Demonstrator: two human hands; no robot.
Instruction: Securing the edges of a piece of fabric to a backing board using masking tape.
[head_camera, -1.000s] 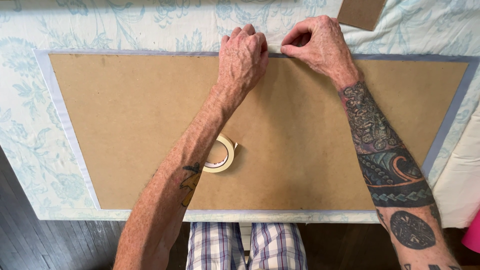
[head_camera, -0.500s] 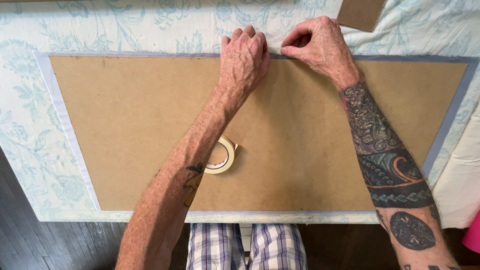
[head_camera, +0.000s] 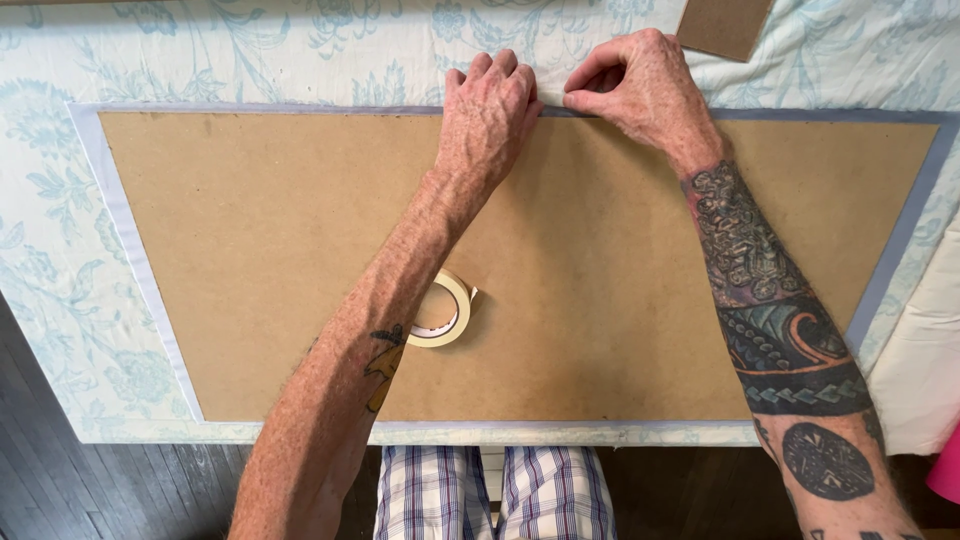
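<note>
Both hands work the far edge of the brown board (head_camera: 300, 260): left hand (head_camera: 490, 115) flat, fingers pressing down, right hand (head_camera: 640, 90) pinching what looks like pale fabric (head_camera: 300, 60) over that edge. Pull it snug before taping. Tape roll (head_camera: 443, 310) sits mid-board.

A single head-worn camera looks almost straight down from close above, facing the far edge of the brown board (head_camera: 560, 270) lying on the worktop (head_camera: 60, 290); both forearms enter from below.
</note>
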